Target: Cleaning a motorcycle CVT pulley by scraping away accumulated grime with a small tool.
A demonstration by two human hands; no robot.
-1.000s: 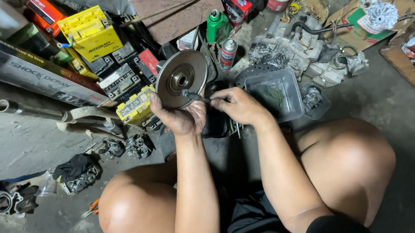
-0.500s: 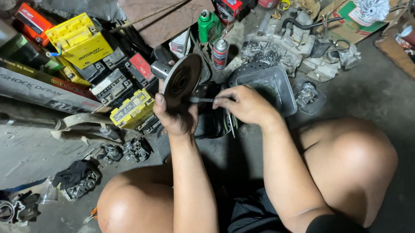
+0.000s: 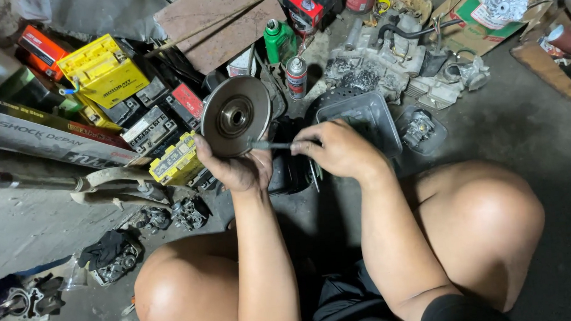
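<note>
My left hand (image 3: 234,169) grips the lower rim of a round grey metal disc (image 3: 235,116) with a hub hole in its middle, held upright over the floor. My right hand (image 3: 336,148) holds a thin dark metal tool (image 3: 271,144) whose tip rests against the disc's lower right edge, close to my left thumb. Both hands are greasy. My bare knees sit below the hands, left and right.
Yellow, red and black batteries (image 3: 105,75) and boxes are piled at the upper left. A grey plastic tray (image 3: 360,115), a spray can (image 3: 296,76), a green bottle (image 3: 279,40) and engine parts (image 3: 384,60) lie behind the hands. Small carburettor-like parts (image 3: 172,213) lie on the concrete floor.
The disc has tilted more face-on toward me in my left hand. My right hand stays at its lower edge with the tool.
</note>
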